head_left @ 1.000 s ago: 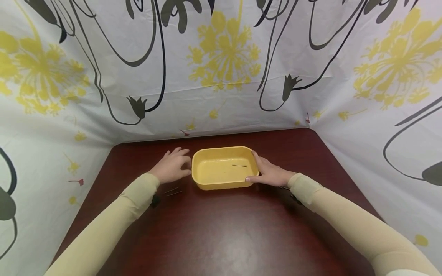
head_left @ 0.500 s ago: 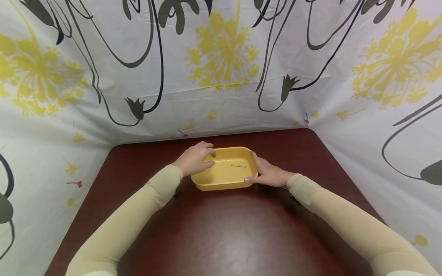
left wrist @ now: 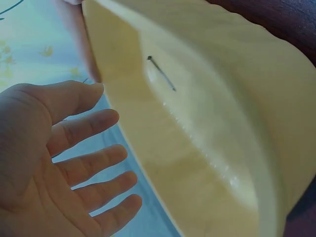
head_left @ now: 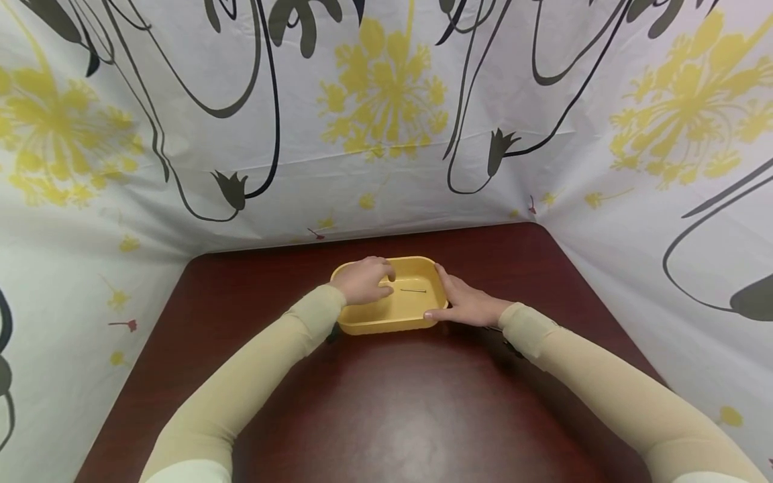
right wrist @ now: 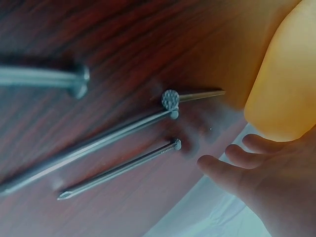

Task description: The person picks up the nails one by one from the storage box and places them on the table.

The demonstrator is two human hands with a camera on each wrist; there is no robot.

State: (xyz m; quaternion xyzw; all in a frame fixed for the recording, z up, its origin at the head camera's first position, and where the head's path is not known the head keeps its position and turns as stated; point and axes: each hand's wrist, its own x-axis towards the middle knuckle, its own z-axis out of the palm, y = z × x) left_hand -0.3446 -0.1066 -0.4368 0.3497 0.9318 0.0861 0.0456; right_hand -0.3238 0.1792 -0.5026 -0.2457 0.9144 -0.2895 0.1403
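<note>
My left hand (head_left: 365,280) hangs over the left half of a yellow plastic tray (head_left: 386,327). In the left wrist view its fingers (left wrist: 91,163) are spread and loosely bent beside the tray's rim, with nothing held. One nail (head_left: 413,290) lies on the tray's floor, right of the left fingertips. At the tray's right end my right hand (head_left: 474,303) grips it, thumb at the near corner and fingers along the far corner. The right wrist view shows several metal nails (right wrist: 123,169) on the table beside that hand, some large and blurred close to the camera.
A dark reddish-brown table (head_left: 386,402) carries the tray near its far edge. White patterned cloth (head_left: 362,194) rises behind it and along both sides. The left forearm crosses over the table's left part and hides what lies under it.
My left hand has moved right, from beside the tray's left end to over its inside. Two nails seen left of the tray earlier are now hidden by the arm. My right hand stays put.
</note>
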